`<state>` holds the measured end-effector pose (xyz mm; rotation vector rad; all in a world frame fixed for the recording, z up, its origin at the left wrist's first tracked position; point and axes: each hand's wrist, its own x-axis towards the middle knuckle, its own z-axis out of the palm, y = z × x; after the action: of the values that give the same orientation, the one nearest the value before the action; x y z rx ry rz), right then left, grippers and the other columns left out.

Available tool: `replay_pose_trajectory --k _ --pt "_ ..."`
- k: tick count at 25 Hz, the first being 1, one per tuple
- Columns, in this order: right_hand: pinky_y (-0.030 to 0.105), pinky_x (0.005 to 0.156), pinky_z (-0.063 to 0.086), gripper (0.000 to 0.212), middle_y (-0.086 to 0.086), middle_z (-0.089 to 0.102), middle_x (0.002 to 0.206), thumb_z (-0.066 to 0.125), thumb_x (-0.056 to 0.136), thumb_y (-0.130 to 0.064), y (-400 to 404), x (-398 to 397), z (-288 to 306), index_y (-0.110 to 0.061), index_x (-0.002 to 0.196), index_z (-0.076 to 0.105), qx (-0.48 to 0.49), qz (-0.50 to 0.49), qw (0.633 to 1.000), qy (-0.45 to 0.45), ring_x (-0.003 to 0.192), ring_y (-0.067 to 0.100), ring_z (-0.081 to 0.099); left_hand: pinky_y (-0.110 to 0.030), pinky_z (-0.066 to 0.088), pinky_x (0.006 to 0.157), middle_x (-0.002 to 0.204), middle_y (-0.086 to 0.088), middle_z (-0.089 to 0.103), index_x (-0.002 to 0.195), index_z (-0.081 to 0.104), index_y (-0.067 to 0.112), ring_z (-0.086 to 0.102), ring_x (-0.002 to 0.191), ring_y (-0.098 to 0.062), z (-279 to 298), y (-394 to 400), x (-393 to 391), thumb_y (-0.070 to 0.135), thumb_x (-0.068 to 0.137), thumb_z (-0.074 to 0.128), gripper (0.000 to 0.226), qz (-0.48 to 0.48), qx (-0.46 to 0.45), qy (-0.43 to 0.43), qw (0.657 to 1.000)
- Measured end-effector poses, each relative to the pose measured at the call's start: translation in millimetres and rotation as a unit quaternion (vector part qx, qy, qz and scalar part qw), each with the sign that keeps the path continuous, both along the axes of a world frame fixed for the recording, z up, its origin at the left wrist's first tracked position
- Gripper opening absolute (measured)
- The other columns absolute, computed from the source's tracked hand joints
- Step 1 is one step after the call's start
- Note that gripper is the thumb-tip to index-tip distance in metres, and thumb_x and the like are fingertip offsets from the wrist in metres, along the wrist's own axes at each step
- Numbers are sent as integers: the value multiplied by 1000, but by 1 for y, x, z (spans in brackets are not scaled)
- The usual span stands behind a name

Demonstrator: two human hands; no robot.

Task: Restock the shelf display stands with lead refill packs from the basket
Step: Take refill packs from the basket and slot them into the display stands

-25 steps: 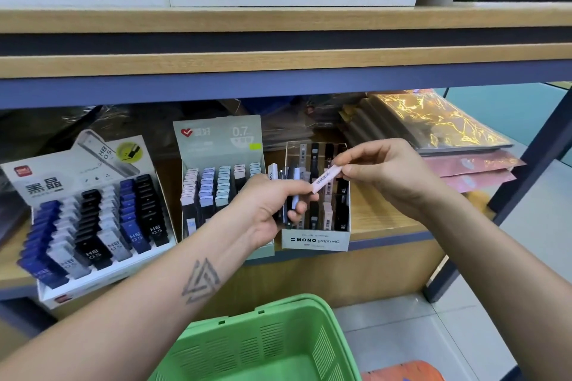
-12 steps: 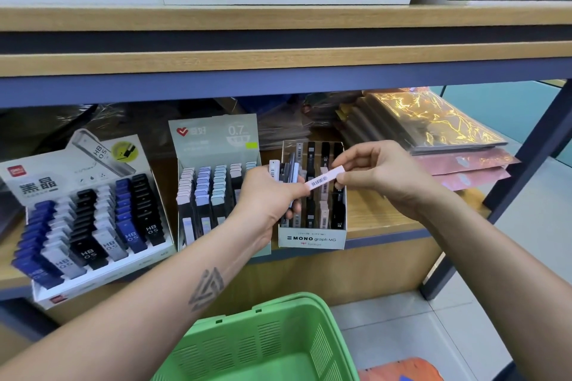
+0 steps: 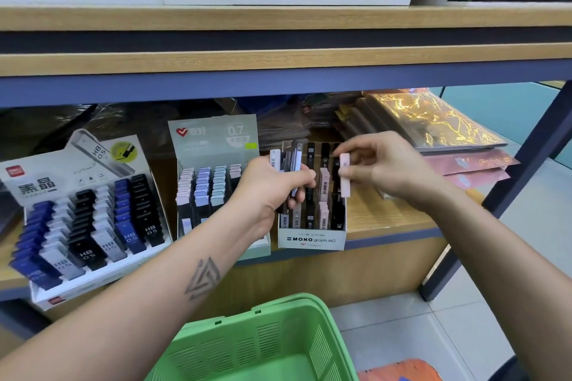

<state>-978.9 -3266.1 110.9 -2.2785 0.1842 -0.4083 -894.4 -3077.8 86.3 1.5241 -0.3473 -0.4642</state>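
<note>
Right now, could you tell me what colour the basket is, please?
Light green, seen best in the head view: basket.

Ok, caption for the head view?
Right hand lowers a pink lead pack toward the MONO display box; left hand holds spare packs.

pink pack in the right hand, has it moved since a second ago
Yes. The pink pack in the right hand has turned upright and shifted right, over the MONO box's right side.

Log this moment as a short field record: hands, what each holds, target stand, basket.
left hand: grips a bunch of lead refill packs
right hand: pinches one pink pack, upright
target stand: MONO graph MG box, partly filled, beneath both hands
other stands: 0.7 box; HB 0.5 box
basket: green basket, below shelf, contents unseen
</note>
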Motion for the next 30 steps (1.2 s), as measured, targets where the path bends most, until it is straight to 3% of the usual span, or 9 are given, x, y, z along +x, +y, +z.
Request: replay_pose_trajectory --k 3,7,14,18,22,26,30 --pt "39 85 62 19 -1 75 94 76 89 -10 -10 2 -1 -21 104 77 12 -77 995 -60 85 12 74 -22 35 45 76 -18 68 97 69 -8 50 52 -16 2 3 1 1 87 71 14 -16 -19 55 998" --pt "39 89 58 19 -8 72 92 80 86 -14 -9 12 4 -24 101 75 -67 -113 987 -89 90 11 68 -20 35 41 73 -17 64 93 67 -5 50 50 -15 7 5 5 -2 87 69 7 -7 -33 72 997" --pt "24 85 45 18 0 74 106 75 91 -18 -1 33 11 -15 108 78 -148 -155 969 -124 93 11 61 -20 35 41 69 -15 61 89 66 -5 51 49 -15 11 7 9 -3 87 68 4 -9 -42 61 997" --pt "35 88 56 17 4 76 105 76 89 -16 0 51 -4 -15 106 78 -205 -138 962 -116 96 21 69 -20 35 41 66 -13 61 81 66 -1 50 49 -14 10 10 11 -4 87 67 7 -17 -36 58 998" --pt "45 81 59 12 4 77 99 77 88 -20 2 60 -15 -20 100 78 -244 -144 956 -80 92 24 71 -19 33 41 65 -12 60 81 66 -2 49 49 -14 9 13 13 -4 87 67 7 -13 -32 60 998" --pt "52 91 55 6 0 76 94 76 88 -19 4 62 -23 -22 92 77 -277 -140 947 -82 92 23 70 -19 34 41 67 -13 61 84 67 -2 50 50 -14 8 15 13 -2 87 69 4 -14 -22 62 998" --pt "51 106 40 4 -2 75 96 72 92 -21 4 65 -26 -23 93 75 -308 -157 936 -72 100 24 67 -19 34 42 69 -14 61 86 67 -2 49 49 -14 7 16 12 -2 87 69 3 -18 -18 60 998"
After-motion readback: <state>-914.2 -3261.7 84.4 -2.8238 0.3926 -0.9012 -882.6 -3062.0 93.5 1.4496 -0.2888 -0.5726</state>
